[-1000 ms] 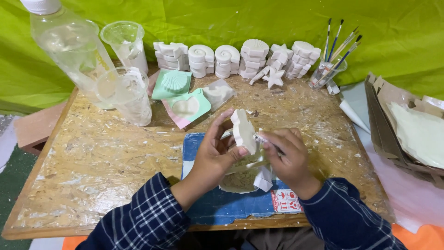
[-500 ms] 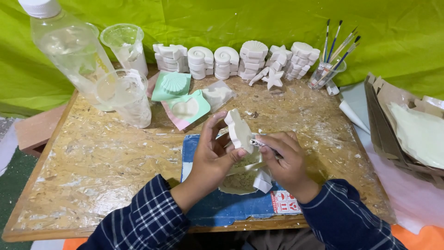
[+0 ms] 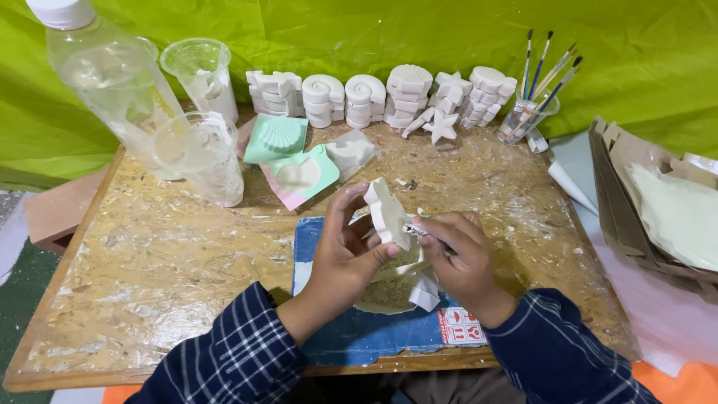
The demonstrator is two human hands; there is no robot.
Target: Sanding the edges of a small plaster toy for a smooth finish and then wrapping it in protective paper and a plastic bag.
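My left hand [image 3: 345,254] holds a white plaster cast [image 3: 387,213] upright above the blue mat [image 3: 340,337]. My right hand [image 3: 462,262] grips a small thin tool [image 3: 416,230] whose tip touches the cast's right edge. Under both hands, on the mat, lie a pale round piece [image 3: 385,293] and white plaster scraps [image 3: 425,292].
On the chipboard table [image 3: 157,269] stand a clear plastic bottle [image 3: 112,78], two plastic cups [image 3: 200,157], green and pink moulds [image 3: 295,176], rows of white shell and star casts [image 3: 389,93] and a cup of brushes [image 3: 527,112]. Cardboard and paper [image 3: 658,209] lie at the right.
The cast has shifted slightly left and down in my left hand, and my right hand's tool stays against its edge. Nothing else has moved.
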